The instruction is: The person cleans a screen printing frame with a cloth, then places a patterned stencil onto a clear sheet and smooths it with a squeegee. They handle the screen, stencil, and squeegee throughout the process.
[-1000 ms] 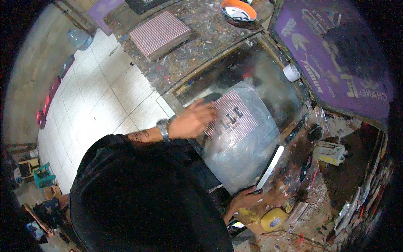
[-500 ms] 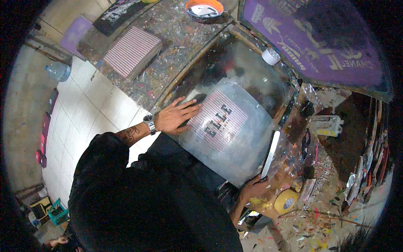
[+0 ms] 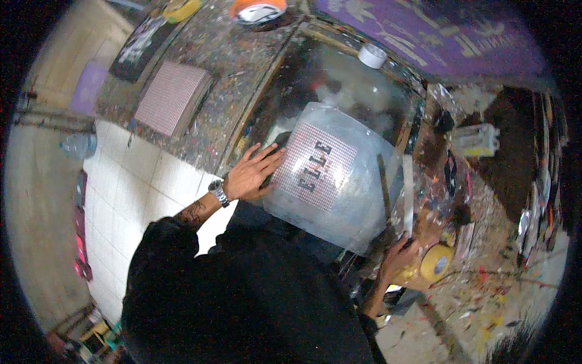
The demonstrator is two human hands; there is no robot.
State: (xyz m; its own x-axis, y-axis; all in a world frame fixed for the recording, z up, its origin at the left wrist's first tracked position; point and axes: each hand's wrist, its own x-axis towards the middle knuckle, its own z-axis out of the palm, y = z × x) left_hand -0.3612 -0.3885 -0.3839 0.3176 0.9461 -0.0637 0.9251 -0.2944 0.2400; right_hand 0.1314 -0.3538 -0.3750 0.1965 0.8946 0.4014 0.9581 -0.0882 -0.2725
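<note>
A cloudy translucent sheet [image 3: 357, 209] lies over a dark glassy panel [image 3: 364, 91]. At its left part shows a red-and-white checked square [image 3: 303, 200] with dark block letters; I cannot tell whether it lies on or under the sheet. My left hand [image 3: 253, 175] rests flat at the square's left edge, fingers spread, holding nothing. Off the sheet's lower right, my right hand [image 3: 399, 253] is closed around the lower end of a long, narrow pale strip [image 3: 408, 191], which stands up along the sheet's right side. A dark narrow band, perhaps its shadow, crosses the sheet beside it.
A stack of checked sheets [image 3: 170, 97] sits on the paint-spotted bench at the left. An orange-rimmed bowl [image 3: 259, 11], a white tape roll [image 3: 372, 56] and a purple printing screen [image 3: 430, 39] are farther back. Right of my right hand is a yellow tape roll [image 3: 436, 263].
My right hand has moved right and slightly up with the strip, away from the sheet's edge. The left hand stays at the checked square. The whole view has shifted and turned somewhat.
</note>
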